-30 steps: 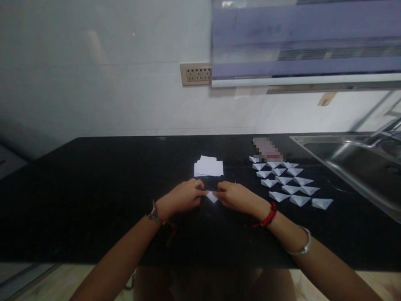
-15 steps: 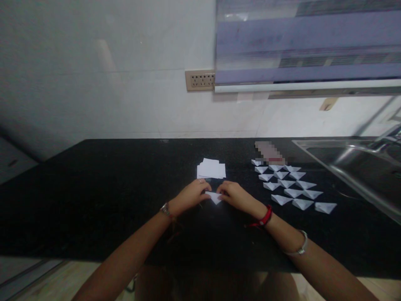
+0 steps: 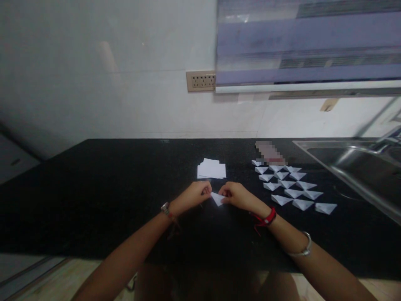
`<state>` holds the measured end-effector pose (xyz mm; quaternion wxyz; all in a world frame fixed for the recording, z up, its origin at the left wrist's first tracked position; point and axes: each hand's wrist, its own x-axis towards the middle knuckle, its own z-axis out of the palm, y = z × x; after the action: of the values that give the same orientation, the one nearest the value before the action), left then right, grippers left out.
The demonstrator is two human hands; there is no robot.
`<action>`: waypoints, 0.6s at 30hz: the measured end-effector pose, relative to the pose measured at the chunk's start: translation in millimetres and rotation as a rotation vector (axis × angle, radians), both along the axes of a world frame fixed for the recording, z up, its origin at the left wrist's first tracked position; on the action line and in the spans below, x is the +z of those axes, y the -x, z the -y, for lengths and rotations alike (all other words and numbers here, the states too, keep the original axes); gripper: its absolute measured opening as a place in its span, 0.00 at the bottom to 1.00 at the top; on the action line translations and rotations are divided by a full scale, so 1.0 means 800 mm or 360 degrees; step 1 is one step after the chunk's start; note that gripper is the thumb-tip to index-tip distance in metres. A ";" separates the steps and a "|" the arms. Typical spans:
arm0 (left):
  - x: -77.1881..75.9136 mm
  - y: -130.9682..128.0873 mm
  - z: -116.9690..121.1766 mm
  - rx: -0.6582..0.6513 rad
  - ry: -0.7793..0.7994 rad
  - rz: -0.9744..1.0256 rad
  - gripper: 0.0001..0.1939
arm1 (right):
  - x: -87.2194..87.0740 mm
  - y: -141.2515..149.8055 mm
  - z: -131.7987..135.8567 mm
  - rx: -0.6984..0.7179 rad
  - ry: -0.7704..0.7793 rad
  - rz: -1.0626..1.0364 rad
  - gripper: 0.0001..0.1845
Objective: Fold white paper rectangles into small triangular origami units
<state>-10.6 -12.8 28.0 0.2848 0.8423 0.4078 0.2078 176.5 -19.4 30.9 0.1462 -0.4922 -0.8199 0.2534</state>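
Now the folded paper [image 3: 216, 199] slants where it lay straighter, seemingly still being worked, between left fingers [image 3: 206, 186] and right fingers [image 3: 225, 189], both nearly closed, pinching its corners; the paper stack [image 3: 212, 169] sits just beyond them

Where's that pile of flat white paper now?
In the head view, the paper pile lies mid-picture on the dark counter, just beyond the left hand and right hand, left of the folded papers.

Paper triangle [image 3: 216, 199], shiny metal sink [image 3: 360, 159]
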 end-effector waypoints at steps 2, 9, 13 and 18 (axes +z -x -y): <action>-0.003 0.000 0.000 -0.0021 -0.0030 -0.0041 0.07 | 0.002 0.003 0.003 -0.0016 0.0003 0.0040 0.10; -0.018 -0.001 -0.006 -0.0050 -0.0245 -0.0198 0.05 | 0.001 0.001 0.001 -0.0058 0.0121 -0.0018 0.13; -0.012 -0.004 -0.003 -0.0012 -0.0208 -0.0184 0.03 | 0.002 -0.008 -0.004 0.0034 0.0165 -0.0113 0.10; 0.006 -0.011 0.009 0.0027 -0.0561 -0.0283 0.03 | 0.011 -0.007 0.001 0.0132 0.0038 -0.0174 0.08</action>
<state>-1.9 -19.8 32.6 0.0940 0.8906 0.3958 0.2031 182.0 -19.8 40.0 0.1744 -0.4449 -0.8272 0.2955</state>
